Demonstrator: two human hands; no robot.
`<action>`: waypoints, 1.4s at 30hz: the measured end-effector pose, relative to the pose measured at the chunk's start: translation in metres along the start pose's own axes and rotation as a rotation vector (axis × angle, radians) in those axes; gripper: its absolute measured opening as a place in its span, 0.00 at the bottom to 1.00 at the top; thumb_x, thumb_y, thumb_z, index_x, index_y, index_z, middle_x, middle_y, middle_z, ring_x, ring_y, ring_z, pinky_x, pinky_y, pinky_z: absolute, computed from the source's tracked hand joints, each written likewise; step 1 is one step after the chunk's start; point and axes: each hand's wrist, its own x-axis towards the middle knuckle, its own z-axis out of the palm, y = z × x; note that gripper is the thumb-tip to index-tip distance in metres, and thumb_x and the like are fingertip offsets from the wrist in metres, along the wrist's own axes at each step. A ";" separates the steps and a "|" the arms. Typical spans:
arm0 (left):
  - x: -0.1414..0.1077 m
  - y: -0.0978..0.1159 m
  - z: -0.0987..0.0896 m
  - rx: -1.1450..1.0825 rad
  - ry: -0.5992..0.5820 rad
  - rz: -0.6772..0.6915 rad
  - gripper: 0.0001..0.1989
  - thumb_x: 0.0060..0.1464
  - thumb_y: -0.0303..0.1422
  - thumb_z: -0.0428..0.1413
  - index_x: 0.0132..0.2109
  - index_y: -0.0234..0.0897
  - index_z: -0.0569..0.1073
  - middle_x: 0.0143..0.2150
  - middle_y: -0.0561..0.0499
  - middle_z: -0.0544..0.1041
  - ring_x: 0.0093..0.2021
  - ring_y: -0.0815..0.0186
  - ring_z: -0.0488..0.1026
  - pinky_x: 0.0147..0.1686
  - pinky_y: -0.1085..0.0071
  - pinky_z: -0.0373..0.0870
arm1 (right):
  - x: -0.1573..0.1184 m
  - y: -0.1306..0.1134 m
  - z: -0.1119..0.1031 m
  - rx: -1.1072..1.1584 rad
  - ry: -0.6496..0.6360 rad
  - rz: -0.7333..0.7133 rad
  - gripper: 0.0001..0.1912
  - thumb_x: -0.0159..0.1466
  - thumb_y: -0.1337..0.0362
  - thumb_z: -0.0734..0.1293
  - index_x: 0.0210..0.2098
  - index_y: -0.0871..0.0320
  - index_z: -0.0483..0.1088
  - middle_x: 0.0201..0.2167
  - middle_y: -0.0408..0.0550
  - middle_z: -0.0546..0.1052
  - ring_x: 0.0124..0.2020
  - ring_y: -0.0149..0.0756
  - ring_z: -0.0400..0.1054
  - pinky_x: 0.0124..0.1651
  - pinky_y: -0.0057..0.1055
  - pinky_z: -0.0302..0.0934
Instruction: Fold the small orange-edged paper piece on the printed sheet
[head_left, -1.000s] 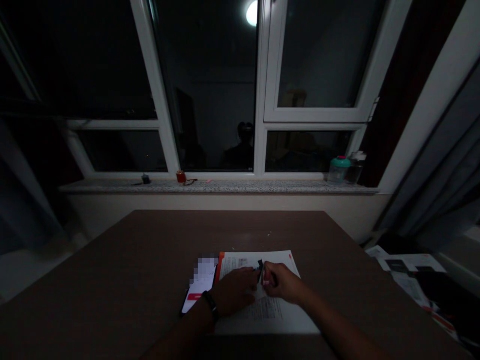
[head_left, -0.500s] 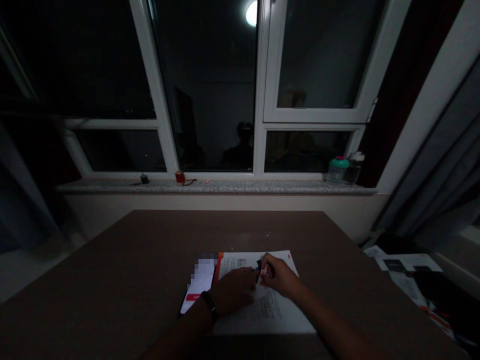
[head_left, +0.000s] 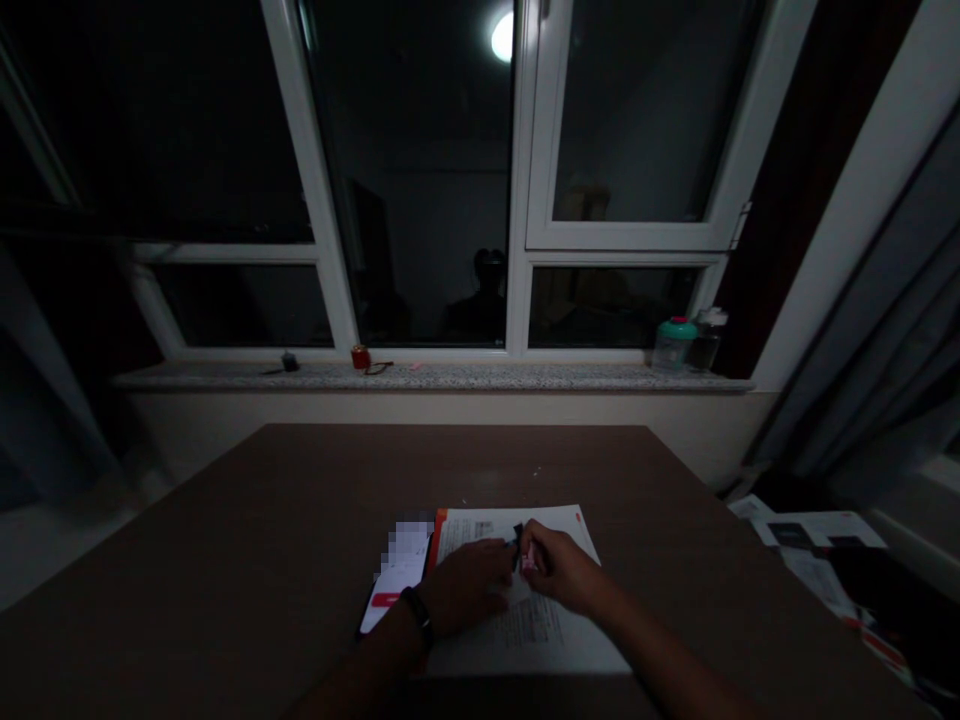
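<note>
On a printed booklet (head_left: 559, 645) lies my left hand (head_left: 469, 585), a black band on its wrist. Its fingers are stretched out, and the thumb is apart from them. Close to its fingertips is a small dark strip (head_left: 517, 536), too dim to name. My right hand (head_left: 562, 567) is closed, pinching a small pink-and-white piece (head_left: 529, 560) over the page, just right of the left fingertips. To the left of the booklet, a phone (head_left: 397, 570) with a lit screen lies on the table, beside my left wrist.
The brown table (head_left: 315, 480) reaches to the wall under the window. Along the stone sill (head_left: 465, 374) stand a red spool-like item (head_left: 361, 357), a small dark bottle (head_left: 289, 360) and a green-lidded bottle (head_left: 675, 343). Papers (head_left: 817, 530) lie at the right beyond the table edge.
My right hand has shifted slightly toward me with the pink-and-white piece. My left hand stays in nearly the same place on the booklet.
</note>
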 end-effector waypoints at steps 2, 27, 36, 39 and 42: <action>0.000 -0.002 0.002 0.008 0.005 0.008 0.24 0.52 0.27 0.63 0.54 0.44 0.66 0.55 0.48 0.72 0.58 0.52 0.66 0.57 0.56 0.62 | 0.003 0.002 0.001 -0.004 0.030 0.021 0.11 0.54 0.74 0.65 0.35 0.55 0.63 0.23 0.35 0.64 0.24 0.28 0.57 0.25 0.21 0.47; -0.003 -0.007 0.008 0.027 0.035 0.023 0.25 0.53 0.28 0.61 0.56 0.43 0.64 0.56 0.46 0.71 0.60 0.51 0.65 0.59 0.54 0.60 | 0.020 0.025 0.005 -0.005 0.166 0.026 0.07 0.55 0.72 0.66 0.28 0.56 0.61 0.21 0.36 0.66 0.23 0.28 0.59 0.28 0.22 0.52; -0.004 0.004 0.002 0.015 0.033 -0.031 0.29 0.53 0.28 0.61 0.60 0.43 0.64 0.65 0.44 0.65 0.65 0.51 0.60 0.63 0.52 0.56 | 0.001 0.025 0.002 0.073 -0.075 0.002 0.08 0.53 0.71 0.69 0.27 0.57 0.64 0.21 0.36 0.67 0.23 0.27 0.59 0.26 0.21 0.51; -0.003 0.005 -0.001 0.029 0.014 0.012 0.32 0.54 0.27 0.60 0.64 0.45 0.62 0.66 0.45 0.64 0.66 0.52 0.59 0.64 0.52 0.55 | -0.002 0.020 0.000 0.073 -0.098 -0.024 0.08 0.53 0.70 0.69 0.26 0.57 0.64 0.22 0.37 0.68 0.24 0.27 0.60 0.27 0.22 0.53; -0.003 0.005 -0.003 0.045 -0.007 0.086 0.31 0.54 0.28 0.61 0.63 0.46 0.64 0.66 0.47 0.63 0.66 0.53 0.59 0.64 0.53 0.54 | -0.001 0.016 -0.002 0.058 -0.064 -0.026 0.08 0.53 0.71 0.68 0.27 0.57 0.64 0.21 0.36 0.67 0.22 0.27 0.59 0.26 0.22 0.51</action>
